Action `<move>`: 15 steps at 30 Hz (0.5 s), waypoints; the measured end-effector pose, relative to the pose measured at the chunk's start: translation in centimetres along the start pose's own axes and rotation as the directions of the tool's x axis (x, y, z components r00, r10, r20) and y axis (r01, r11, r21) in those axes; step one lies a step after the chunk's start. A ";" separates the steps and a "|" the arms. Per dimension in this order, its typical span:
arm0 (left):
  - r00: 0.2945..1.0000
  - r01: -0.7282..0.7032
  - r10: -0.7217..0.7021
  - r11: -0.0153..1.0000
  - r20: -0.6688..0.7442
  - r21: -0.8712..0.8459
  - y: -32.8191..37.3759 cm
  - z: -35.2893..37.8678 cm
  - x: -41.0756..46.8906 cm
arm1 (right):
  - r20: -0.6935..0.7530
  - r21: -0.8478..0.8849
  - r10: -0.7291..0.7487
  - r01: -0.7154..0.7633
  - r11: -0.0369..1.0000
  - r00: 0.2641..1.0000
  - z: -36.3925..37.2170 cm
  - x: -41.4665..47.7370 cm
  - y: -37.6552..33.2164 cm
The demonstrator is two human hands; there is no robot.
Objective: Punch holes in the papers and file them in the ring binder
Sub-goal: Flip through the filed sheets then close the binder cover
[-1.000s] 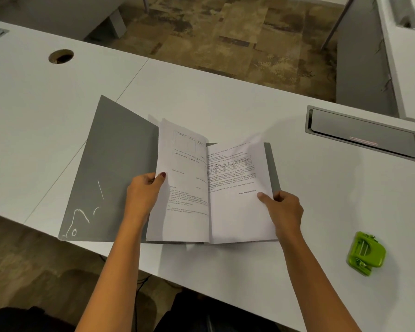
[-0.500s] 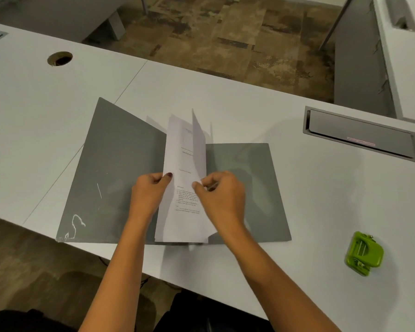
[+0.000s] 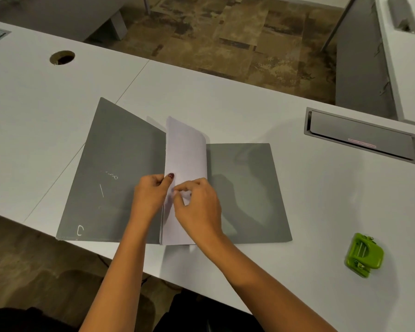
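Observation:
A grey binder [image 3: 120, 164] lies spread open on the white desk [image 3: 225, 111], its left cover slightly raised. White papers [image 3: 186, 149] stand folded over along the spine, blank side facing me. My left hand [image 3: 150, 195] pinches the papers' left edge with its thumb on top. My right hand [image 3: 197, 204] grips the same papers from the right, fingers curled at the spine. The binder's rings are hidden by the papers and hands. A green hole punch [image 3: 363, 255] sits on the desk at the lower right, apart from both hands.
A grey cable hatch [image 3: 362, 137] is set into the desk behind the binder's right side. A round cable hole [image 3: 62, 57] sits at the far left. The desk's near edge runs just below the binder. Another desk [image 3: 407, 56] stands at the right.
My right hand has swept the right-hand sheet over to the left, closing the papers together at the spine. The printed sides are now hidden. The binder's right cover is bare.

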State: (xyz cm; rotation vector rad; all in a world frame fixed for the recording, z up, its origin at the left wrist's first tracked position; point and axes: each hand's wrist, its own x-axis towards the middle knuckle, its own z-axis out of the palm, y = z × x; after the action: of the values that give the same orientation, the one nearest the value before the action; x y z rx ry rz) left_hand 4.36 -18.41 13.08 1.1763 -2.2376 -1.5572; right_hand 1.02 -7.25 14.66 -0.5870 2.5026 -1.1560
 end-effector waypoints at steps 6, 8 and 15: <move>1.000 0.001 -0.002 0.998 -0.006 -0.068 0.0 0.2 -0.1 | -0.017 0.187 0.155 -0.149 0.971 0.988 -0.8 1.8 0.6; 1.000 -0.008 0.011 0.995 0.021 -0.101 0.2 0.5 -0.2 | 0.038 0.221 0.198 -0.202 0.954 0.979 -1.0 2.5 0.5; 0.927 -0.086 0.140 0.982 0.348 -0.166 1.0 2.7 -2.2 | -0.025 0.248 0.354 -0.337 0.908 0.935 -2.3 4.0 1.0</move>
State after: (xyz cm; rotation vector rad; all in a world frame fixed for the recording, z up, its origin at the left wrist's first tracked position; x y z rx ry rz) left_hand 3.93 -14.83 13.41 0.7559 -2.2978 -1.9825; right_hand -3.67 -7.10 14.88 -0.0339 2.3428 -1.3243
